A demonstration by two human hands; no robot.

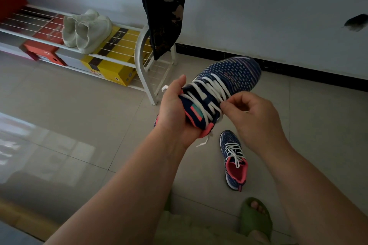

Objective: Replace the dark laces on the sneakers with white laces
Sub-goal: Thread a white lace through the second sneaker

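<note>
While the left hand [175, 113] grips the raised sneaker [223, 87] by its heel, right-hand fingers [229, 105] pinch its white lace [211, 89]; second sneaker [234, 159] lies on the floor [99, 105] below.

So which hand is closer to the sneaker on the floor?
Right. The right hand hangs just above the sneaker on the floor; the left hand is farther left.

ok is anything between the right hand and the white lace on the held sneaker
Nothing visible: the right hand already pinches the white lace at the sneaker's side, while the left hand grips its heel end.
</note>
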